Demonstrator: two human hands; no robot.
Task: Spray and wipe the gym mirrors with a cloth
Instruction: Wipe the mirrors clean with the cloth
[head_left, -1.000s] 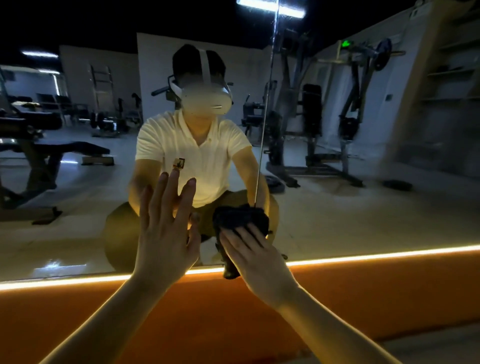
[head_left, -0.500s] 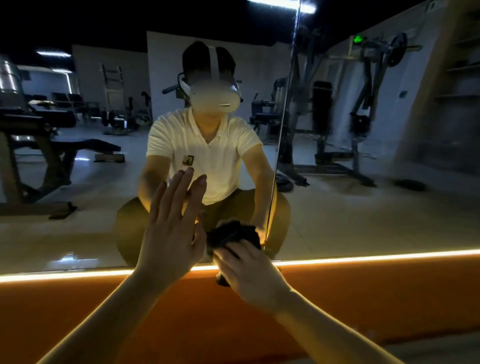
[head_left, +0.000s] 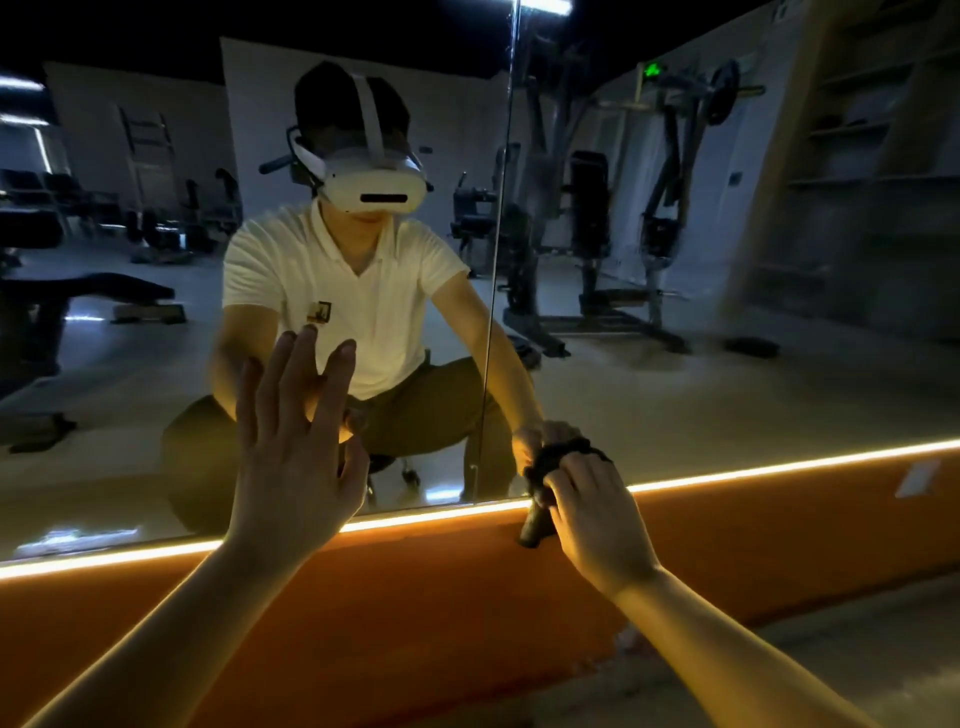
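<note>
While the left hand (head_left: 291, 457) lies flat on the mirror (head_left: 727, 395), fingers straight and spread, gripping nothing, the real work is further right. Right of that palm runs the seam (head_left: 493, 312) between two panes. Just past it, the right hand (head_left: 597, 525) presses the cloth (head_left: 545, 470) to the glass, fingers curled over the dark bundle and grasping it.

The cloth sits under and just beyond those fingertips, touching the mirror at its bottom edge. A tail hangs below the fingers, across the light strip (head_left: 779, 465) and onto the orange base (head_left: 415, 613). No spray bottle shows.

My read is that this is the wipe along the lowest band of the pane. To do it well, spread the bundle flatter so more fabric meets the glass. Hold even pressure and run overlapping passes level with the strip, right into the corner by the seam, where grime likely gathers. That braced left palm probably leaves prints, so its patch wants a pass too. Whether the glass is wet, this dim light does not tell.
</note>
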